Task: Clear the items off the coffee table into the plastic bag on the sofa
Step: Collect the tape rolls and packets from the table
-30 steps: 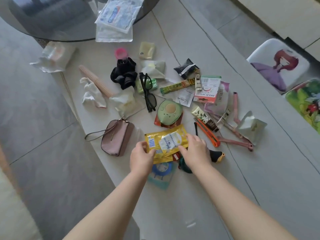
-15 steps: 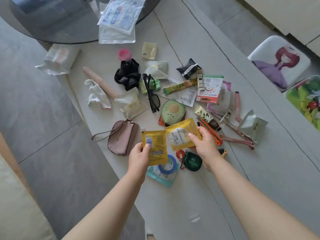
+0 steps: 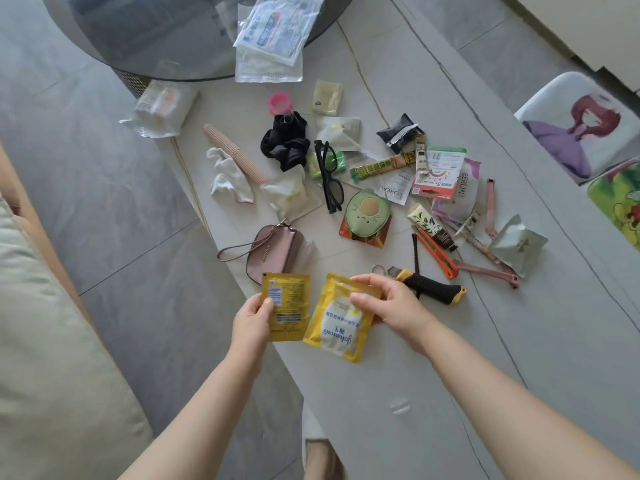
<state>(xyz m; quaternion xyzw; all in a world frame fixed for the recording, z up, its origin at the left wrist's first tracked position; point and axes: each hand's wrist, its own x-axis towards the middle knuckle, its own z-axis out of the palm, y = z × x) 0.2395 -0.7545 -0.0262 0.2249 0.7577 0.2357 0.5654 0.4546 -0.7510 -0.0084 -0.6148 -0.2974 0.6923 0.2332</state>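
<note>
My left hand [image 3: 252, 318] pinches a small yellow sachet [image 3: 289, 306] by its left edge, printed back facing up. My right hand [image 3: 384, 301] holds a second yellow sachet [image 3: 337, 327] with white print by its top right corner. Both sachets are lifted just above the near edge of the pale coffee table [image 3: 450, 393]. Behind them lie a pink wristlet purse [image 3: 272, 252], an avocado-shaped pouch [image 3: 367, 213], black glasses [image 3: 329, 174], an orange box cutter [image 3: 436, 252] and a black-and-yellow handled tool [image 3: 433, 285]. The plastic bag is out of view.
Farther back lie a black scrunchie [image 3: 285, 142], white cloth [image 3: 230, 178], rolled beige mat [image 3: 233, 152], packets and tubes. A round glass table [image 3: 156, 36] holds clear packets [image 3: 277, 29]. Sofa cushion [image 3: 45, 358] at left; two picture cushions [image 3: 581, 126] at right.
The two yellow sachets, first held together on the pile, have been pulled apart and drawn toward me. The blue tape packet and green round item beneath them are no longer visible.
</note>
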